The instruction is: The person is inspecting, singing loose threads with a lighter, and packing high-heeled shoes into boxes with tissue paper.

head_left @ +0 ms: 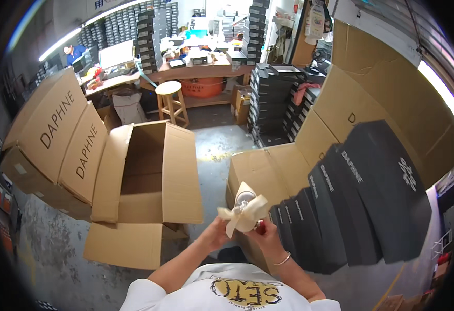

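A cream pointed-toe shoe (244, 188) with a large pale bow (248, 213) is held up in front of my chest, toe pointing away from me. My left hand (216, 233) grips it from the left below the bow, fingers partly hidden. On the other side my right hand (266, 239), with a bracelet at the wrist, is closed round its back part. A small red patch (260, 226) shows beside the right fingers; I cannot make out what it is. Just right of my hands, a leaning row of dark shoe boxes (336, 207) begins.
An open cardboard carton (183, 176) stands to the left, beside closed cartons (56, 135). More cardboard (268, 166) rises behind the shoe boxes. Farther off are a wooden stool (169, 89), stacked boxes (271, 98) and a cluttered workbench (206, 70). A person (75, 53) in blue is at far left.
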A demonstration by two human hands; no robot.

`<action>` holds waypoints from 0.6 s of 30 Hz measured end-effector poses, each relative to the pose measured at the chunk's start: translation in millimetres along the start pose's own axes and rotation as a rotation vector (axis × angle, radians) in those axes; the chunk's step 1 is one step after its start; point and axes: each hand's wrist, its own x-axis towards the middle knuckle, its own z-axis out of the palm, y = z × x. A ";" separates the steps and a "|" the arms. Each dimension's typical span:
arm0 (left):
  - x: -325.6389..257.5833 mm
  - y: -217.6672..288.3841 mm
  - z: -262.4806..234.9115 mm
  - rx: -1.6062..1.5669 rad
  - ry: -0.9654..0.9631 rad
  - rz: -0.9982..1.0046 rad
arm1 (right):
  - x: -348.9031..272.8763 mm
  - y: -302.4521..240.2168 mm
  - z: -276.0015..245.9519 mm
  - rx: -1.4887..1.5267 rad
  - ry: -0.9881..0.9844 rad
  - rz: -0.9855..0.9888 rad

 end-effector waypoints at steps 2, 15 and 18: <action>18.2 25.3 4.6 -0.365 -0.145 -0.161 | 20.2 5.0 0.1 -0.102 -0.127 -0.045; 223.4 150.4 -138.8 -0.552 -0.101 0.260 | 129.8 125.4 -2.2 0.276 0.096 0.499; 261.9 190.8 -159.2 -0.896 0.175 0.195 | 184.0 157.6 4.8 0.373 0.039 0.646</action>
